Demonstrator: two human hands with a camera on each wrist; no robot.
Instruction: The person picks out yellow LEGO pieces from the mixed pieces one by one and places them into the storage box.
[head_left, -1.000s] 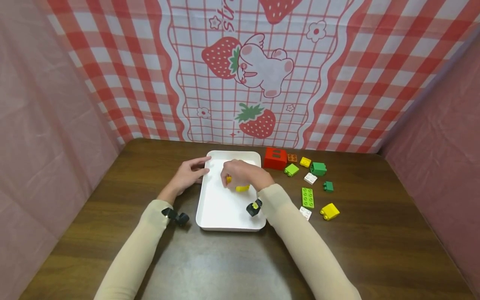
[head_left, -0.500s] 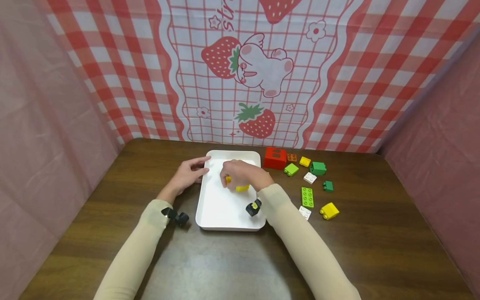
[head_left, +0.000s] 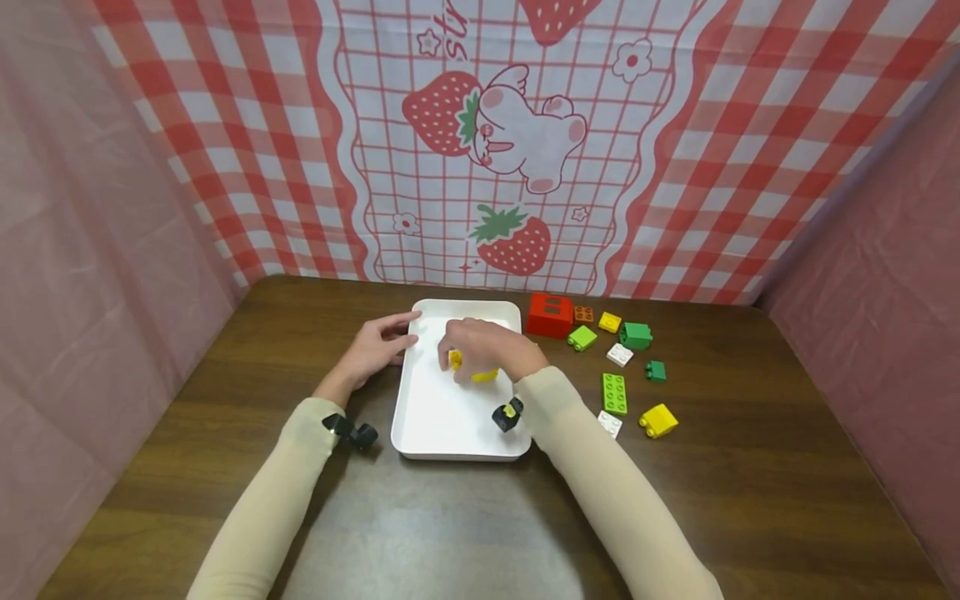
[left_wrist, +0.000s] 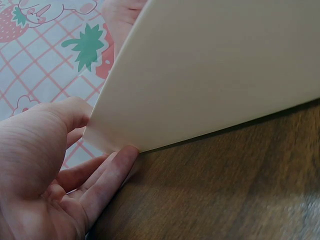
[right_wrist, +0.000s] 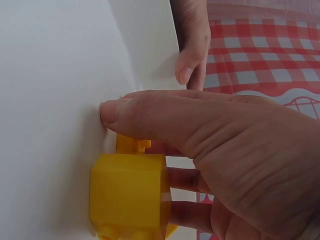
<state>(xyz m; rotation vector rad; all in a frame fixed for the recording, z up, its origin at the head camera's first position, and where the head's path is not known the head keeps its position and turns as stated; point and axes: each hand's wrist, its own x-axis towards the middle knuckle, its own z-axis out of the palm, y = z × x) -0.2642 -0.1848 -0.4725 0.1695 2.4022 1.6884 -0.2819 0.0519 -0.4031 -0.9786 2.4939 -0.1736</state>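
Note:
A white tray (head_left: pixel 453 425) lies on the wooden table. My left hand (head_left: pixel 375 343) holds its left wall near the far corner, thumb and fingers at the rim in the left wrist view. Inside the tray, my right hand (head_left: pixel 480 346) pinches a small orange-yellow toy brick (right_wrist: pixel 129 144), mostly hidden behind the thumb. Just beside it in the right wrist view stands a larger yellow toy brick (right_wrist: pixel 127 192) with studs along its lower edge. From the head view only a strip of that yellow brick shows below the palm.
Right of the tray lie a red block (head_left: pixel 550 317), green pieces such as a lime brick (head_left: pixel 614 394), a yellow brick (head_left: pixel 658 421) and a white brick (head_left: pixel 619 355). A checked cloth (head_left: pixel 285 150) hangs behind the table.
My right hand has shifted very slightly left, and more of the orange-yellow brick shows at its fingertips. The left hand and the tray have stayed in place.

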